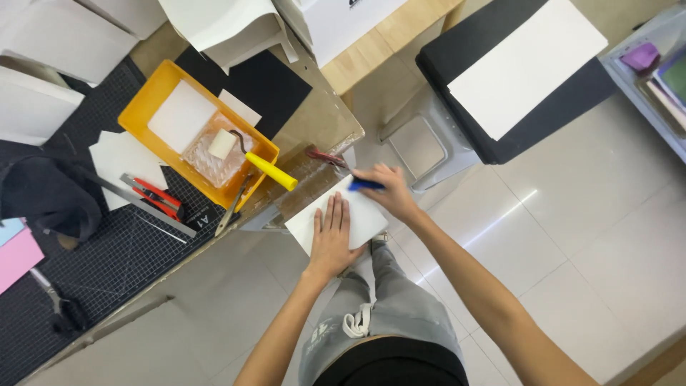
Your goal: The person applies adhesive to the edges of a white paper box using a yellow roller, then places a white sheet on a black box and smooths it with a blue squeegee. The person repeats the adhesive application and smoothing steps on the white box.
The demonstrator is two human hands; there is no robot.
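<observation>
A white sheet (364, 214) lies at the near corner of the work table, partly over its edge. My left hand (331, 236) lies flat on the sheet with fingers spread, holding nothing. My right hand (382, 189) is closed around a small blue tool (366, 185) and presses it on the sheet's far edge. A dark red scissors-like tool (327, 157) lies just beyond on the glassy table surface.
A yellow tray (146, 96) holds a paint roller with a yellow handle (271, 171). Red cutters (158, 196), a metal ruler (143, 207) and a black cutting mat (107, 264) lie left. A black stool topped with a white sheet (525, 68) stands right on the tiled floor.
</observation>
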